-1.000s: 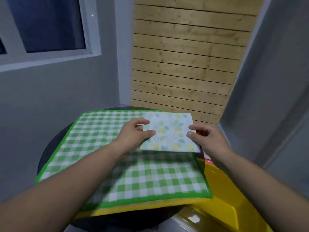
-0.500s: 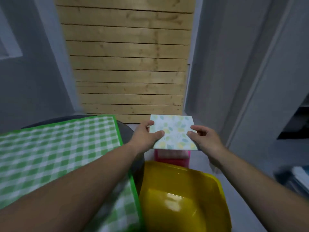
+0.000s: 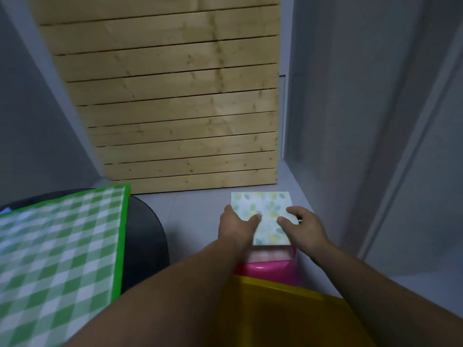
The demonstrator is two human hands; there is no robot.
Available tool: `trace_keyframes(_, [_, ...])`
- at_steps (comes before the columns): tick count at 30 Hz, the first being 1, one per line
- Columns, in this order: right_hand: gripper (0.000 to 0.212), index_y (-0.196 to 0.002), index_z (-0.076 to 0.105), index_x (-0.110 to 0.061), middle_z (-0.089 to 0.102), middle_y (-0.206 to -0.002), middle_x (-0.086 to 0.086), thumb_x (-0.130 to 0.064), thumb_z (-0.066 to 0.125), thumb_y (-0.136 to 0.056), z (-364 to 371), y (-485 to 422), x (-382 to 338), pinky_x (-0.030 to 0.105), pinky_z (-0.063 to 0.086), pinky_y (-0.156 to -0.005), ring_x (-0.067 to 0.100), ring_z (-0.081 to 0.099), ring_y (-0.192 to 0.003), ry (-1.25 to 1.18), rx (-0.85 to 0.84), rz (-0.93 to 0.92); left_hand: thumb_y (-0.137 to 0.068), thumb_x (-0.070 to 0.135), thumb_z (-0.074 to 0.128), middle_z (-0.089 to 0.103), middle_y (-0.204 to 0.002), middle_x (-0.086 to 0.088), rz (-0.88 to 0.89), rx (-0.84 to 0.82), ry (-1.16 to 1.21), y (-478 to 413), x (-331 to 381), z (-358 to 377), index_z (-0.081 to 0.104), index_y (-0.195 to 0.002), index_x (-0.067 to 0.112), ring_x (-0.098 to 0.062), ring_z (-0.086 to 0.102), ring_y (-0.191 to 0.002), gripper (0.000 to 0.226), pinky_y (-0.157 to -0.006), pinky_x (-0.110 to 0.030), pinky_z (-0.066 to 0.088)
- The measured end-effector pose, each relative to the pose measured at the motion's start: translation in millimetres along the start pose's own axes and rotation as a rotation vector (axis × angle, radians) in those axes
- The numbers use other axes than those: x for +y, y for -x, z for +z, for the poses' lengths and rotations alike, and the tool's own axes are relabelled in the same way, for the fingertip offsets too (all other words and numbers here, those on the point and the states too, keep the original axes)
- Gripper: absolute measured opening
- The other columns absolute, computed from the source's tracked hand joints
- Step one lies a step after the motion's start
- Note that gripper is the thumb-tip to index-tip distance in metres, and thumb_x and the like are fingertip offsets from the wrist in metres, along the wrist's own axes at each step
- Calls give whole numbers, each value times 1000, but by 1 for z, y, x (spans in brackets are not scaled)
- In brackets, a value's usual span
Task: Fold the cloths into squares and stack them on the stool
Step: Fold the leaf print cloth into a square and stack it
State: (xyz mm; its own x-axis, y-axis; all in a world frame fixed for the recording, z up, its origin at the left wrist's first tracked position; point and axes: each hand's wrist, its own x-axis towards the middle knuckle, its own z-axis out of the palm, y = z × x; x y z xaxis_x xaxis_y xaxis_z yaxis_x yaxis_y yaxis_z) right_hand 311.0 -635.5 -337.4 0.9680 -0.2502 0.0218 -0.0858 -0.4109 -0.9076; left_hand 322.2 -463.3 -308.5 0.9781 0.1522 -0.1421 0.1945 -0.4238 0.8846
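Leaf-printed cloth (image 3: pixel 263 209), folded into a neat soft square, lies low and right of centre atop the glossy pink stool (image 3: pixel 268 267). Left hand (image 3: pixel 234 227) pinches its near-left edge, thumb on top; right hand (image 3: pixel 304 227) presses loosely curled fingers on its right side. Lower left, a green checked cloth (image 3: pixel 57 249) lies flat across a dark round table (image 3: pixel 145 236). Pale wooden planks (image 3: pixel 175 96) stand against grey walls. A shiny yellow tub (image 3: pixel 288 316) hides the stool's base; forearms cover much of the tub.
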Motion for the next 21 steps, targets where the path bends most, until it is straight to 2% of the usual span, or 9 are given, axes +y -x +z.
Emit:
trace_keyframes(3, [50,-131,59,-14,56,-138,5,-34,71,-87,17,-9,30,41,42,-108,23,51,-127,27,-3,19,-74,49,76,65,-114,-2,-44,25,-26,-13,-26,18,54,-115,19,-24,65,-103,55,-93,-44,55])
trace_keyframes(7, [53,-132,59,-18,56,-139,4,-43,68,-86,37,-17,54,43,41,-109,24,50,-129,93,10,38,-57,69,65,66,-110,3,-97,43,-119,-29,-51,31,53,-109,29,-25,64,-102,66,-94,-47,53])
trace_keyframes(9, [54,-132,59,-20,57,-138,5,-48,65,-86,45,-20,60,44,41,-108,27,48,-130,175,16,20,-60,67,65,65,-112,2,-105,43,-151,-33,-58,33,52,-111,29,-26,63,-104,65,-95,-48,52])
trace_keyframes(13, [55,-134,57,-22,56,-137,5,-51,62,-87,54,-25,67,40,36,-105,27,44,-130,321,10,-5,-74,49,75,64,-119,-4,-100,15,-139,-34,-61,37,51,-121,18,-28,62,-109,62,-98,-46,52])
trace_keyframes(17, [56,-134,57,-20,54,-137,6,-50,62,-87,56,-22,74,38,35,-104,26,43,-130,363,11,-27,-74,50,75,62,-125,-5,-99,-16,-164,-35,-68,41,50,-125,16,-28,61,-113,66,-99,-46,51])
trace_keyframes(21, [53,-132,59,-17,55,-137,6,-47,62,-88,57,-16,75,37,34,-105,24,44,-130,365,28,-55,-78,49,74,61,-122,-5,-88,-25,-198,-35,-70,43,50,-123,15,-27,60,-111,62,-97,-43,51])
